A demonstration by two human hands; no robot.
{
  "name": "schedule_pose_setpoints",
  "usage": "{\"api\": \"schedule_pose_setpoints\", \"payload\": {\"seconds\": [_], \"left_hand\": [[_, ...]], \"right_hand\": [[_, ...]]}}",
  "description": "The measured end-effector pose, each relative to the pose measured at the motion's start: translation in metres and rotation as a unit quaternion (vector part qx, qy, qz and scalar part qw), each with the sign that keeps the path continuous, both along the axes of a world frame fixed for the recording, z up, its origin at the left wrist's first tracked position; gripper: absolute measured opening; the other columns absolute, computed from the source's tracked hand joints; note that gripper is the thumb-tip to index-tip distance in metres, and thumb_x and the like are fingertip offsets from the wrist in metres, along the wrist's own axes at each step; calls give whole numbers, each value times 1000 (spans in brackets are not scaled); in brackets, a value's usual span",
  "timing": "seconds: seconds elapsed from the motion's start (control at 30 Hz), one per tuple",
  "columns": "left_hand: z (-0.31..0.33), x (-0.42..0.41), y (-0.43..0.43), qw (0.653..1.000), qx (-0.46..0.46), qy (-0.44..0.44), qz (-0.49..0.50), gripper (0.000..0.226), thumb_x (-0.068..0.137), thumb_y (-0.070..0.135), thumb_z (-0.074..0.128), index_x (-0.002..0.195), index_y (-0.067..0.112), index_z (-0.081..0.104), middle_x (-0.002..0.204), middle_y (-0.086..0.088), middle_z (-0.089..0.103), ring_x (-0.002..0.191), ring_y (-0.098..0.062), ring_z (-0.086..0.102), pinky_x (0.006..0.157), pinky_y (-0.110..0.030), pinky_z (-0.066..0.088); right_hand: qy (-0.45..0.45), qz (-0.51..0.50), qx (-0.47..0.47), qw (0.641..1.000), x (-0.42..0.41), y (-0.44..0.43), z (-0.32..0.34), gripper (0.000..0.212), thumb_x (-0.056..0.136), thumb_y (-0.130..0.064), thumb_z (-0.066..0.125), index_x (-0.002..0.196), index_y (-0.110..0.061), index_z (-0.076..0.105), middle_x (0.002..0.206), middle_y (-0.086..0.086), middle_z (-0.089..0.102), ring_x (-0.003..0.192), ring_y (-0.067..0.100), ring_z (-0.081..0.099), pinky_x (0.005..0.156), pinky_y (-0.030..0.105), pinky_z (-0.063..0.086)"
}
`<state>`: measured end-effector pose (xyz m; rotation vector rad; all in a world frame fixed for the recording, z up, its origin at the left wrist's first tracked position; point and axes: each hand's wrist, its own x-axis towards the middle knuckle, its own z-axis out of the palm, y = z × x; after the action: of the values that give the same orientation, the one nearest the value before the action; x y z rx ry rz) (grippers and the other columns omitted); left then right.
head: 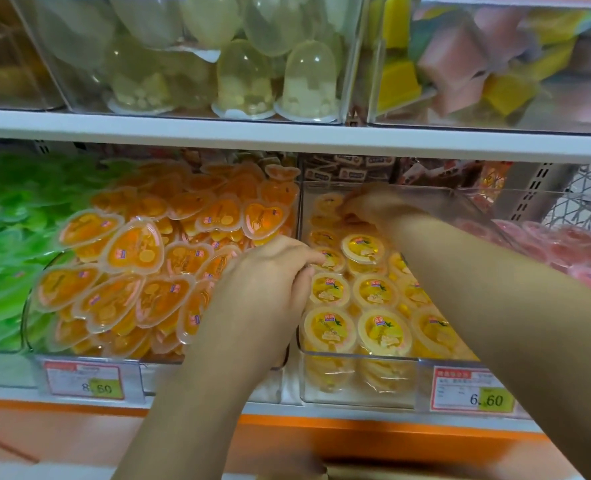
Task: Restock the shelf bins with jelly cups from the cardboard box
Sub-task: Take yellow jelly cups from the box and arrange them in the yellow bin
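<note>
Two hands are in the clear bin (359, 357) of round yellow jelly cups (384, 332) on the lower shelf. Along its front I count three lids facing up, with three more in the row behind. Further cups lie behind those and underneath, and my right forearm covers some of them.

My left hand (269, 275) is at the bin's left wall, fingers curled, with the tips on a yellow cup (332, 259) in the third row back. I cannot tell whether I am pinching it or only touching it. The front cups lie just below and to the right of that hand.

My right hand (370, 204) reaches to the back of the same bin, with the fingers bent down onto the cups there. It is blurred, so I cannot tell whether it holds one.

Four kinds of stock sit side by side on this shelf:
- green packs (10, 237) on the far left
- orange heart-shaped cups (134, 249), heaped in the bin just beside my left hand
- the yellow cups
- pink cups (564, 247) on the right

Two price tags hang on the front edge. One (84, 379) reads 8.60, under the orange cups, and the other (472, 393) reads 6.60, under the yellow ones.

On the upper shelf (287, 138), three pale dome-shaped jellies (309, 81) stand at the front of a clear bin.
</note>
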<state>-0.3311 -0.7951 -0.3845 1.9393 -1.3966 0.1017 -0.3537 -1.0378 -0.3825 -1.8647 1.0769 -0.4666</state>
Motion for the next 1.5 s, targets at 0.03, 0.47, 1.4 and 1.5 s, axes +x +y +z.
{"api": "schedule_pose_setpoints", "payload": {"seconds": [0.03,0.47,1.4,1.5], "left_hand": [[0,0,0,1000,0,1,-1,37,87,30,39,108,27,69,108,16,62,100,-6,56,91,-41,47],[-1,0,-1,1000,1,2,-2,35,88,28,39,107,27,69,108,15,62,101,-8,58,92,-43,47],[-3,1,-1,1000,-8,-14,-6,34,88,26,42,106,25,70,106,11,63,100,-12,59,92,-44,48],[-3,1,-1,1000,-7,-16,-8,35,88,25,41,107,23,70,107,9,64,100,-14,60,93,-45,47]], "right_hand": [[36,8,-31,999,0,1,1,9,83,-13,70,89,-7,68,94,13,70,79,23,67,79,35,56],[56,95,-159,981,-35,8,7,29,87,-26,65,115,-21,60,112,2,62,94,18,58,74,25,44],[96,-10,-135,986,-36,-12,-7,28,96,-21,51,112,-1,62,92,15,70,69,20,55,76,39,50],[92,-16,-123,988,-38,-10,-8,43,95,-26,54,134,-7,48,104,14,69,82,22,60,77,38,50]]}}
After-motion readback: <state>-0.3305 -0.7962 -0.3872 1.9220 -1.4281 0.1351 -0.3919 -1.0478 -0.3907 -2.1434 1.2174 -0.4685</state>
